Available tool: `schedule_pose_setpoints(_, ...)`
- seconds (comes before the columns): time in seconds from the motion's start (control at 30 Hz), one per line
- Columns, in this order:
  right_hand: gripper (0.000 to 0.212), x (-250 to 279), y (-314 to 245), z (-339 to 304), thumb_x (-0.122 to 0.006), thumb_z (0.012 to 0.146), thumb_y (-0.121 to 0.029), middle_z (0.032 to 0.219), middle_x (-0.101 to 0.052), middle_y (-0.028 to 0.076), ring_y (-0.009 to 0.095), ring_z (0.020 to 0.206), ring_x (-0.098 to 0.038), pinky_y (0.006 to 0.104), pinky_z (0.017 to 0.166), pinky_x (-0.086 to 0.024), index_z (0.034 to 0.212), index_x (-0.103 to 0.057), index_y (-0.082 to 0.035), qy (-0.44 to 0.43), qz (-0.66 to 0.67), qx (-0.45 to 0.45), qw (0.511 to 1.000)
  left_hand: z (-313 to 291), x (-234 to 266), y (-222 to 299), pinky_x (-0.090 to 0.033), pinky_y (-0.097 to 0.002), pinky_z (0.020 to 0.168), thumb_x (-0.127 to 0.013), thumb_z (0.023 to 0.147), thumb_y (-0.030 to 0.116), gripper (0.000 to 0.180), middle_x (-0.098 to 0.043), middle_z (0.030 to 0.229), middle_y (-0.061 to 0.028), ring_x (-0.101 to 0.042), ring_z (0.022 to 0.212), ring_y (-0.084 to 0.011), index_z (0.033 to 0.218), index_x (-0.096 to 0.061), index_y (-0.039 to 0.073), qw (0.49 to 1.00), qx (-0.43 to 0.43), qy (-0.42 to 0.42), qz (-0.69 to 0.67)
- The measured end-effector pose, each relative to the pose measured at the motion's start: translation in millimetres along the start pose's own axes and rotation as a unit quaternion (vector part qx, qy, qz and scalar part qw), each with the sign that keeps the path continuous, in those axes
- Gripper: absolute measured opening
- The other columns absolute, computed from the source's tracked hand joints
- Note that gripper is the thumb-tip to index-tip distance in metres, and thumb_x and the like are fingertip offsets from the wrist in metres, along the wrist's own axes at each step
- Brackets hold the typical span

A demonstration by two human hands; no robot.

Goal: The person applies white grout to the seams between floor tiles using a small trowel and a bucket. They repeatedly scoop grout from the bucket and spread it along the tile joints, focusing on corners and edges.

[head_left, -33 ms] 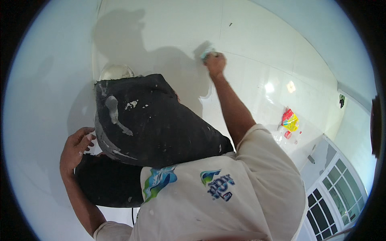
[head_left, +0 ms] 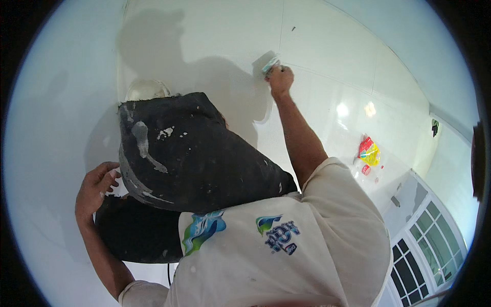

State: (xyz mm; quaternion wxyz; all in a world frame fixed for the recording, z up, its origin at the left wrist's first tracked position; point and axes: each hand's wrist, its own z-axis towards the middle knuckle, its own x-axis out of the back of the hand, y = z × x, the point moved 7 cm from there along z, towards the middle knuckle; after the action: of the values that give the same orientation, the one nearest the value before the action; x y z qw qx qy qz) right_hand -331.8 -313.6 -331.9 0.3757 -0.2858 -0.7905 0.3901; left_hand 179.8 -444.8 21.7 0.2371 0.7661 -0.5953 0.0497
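My right hand (head_left: 281,80) is closed around a pale blue-green and white thing (head_left: 270,64), perhaps a cloth or sponge. It rests against or just over the white tiled floor (head_left: 327,56) and casts a small shadow. My left hand (head_left: 97,188) is beside my bent knee in black trousers (head_left: 194,153), fingertips near or touching the cloth. Its fingers are loosely bent and apart, with nothing in them. Past the knee shows a round whitish thing (head_left: 147,90), partly hidden by my leg.
A red and yellow packet (head_left: 368,152) lies on the floor to the right, with a red-labelled clear item (head_left: 366,170) beside it. A small dark object (head_left: 293,28) lies far ahead. A paned door (head_left: 429,245) stands at the lower right. A pale wall (head_left: 56,128) rises on my left.
My right hand, with the blue-green and white thing, has shifted slightly to the right across the floor. My left hand has barely moved.
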Motion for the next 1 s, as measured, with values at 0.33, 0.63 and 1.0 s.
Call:
schedule_pose_setpoints(0.33,0.034,-62,-103,68,-0.069,0.093,-0.024,0.113,-0.078,0.012,0.028,0.091,-0.074,0.0424,0.093,-0.059,0.122,-0.075,-0.008,-0.203,-0.479,0.302,0.799,4,0,5,-0.054,-0.0374,0.077,-0.058,0.104,0.043,0.051,-0.073,0.103,-0.0129,-0.066,0.086,-0.0217,0.129,-0.067,0.000,0.997,-0.030,0.057,-0.034)
schedule_pose_setpoints(0.63,0.042,16,-3,10,-0.075,0.091,-0.035,0.117,-0.076,0.012,0.029,0.107,-0.071,0.0425,0.102,-0.054,0.127,-0.075,-0.014,-0.450,-0.583,0.236,0.634,12,7,4,-0.052,-0.0338,0.076,-0.057,0.105,0.045,0.052,-0.071,0.102,-0.0103,-0.066,0.086,-0.0199,0.128,-0.066,-0.001,0.997,-0.041,0.056,-0.035)
schedule_pose_setpoints(1.0,0.037,45,-21,29,-0.071,0.089,-0.028,0.115,-0.068,0.023,0.039,0.111,-0.065,0.0483,0.100,-0.053,0.115,-0.070,-0.002,-0.229,-0.454,0.273,0.816,19,14,8,-0.054,-0.0344,0.081,-0.059,0.103,0.046,0.055,-0.072,0.107,-0.0109,-0.068,0.091,-0.0221,0.132,-0.064,-0.001,0.995,-0.068,0.060,-0.029)
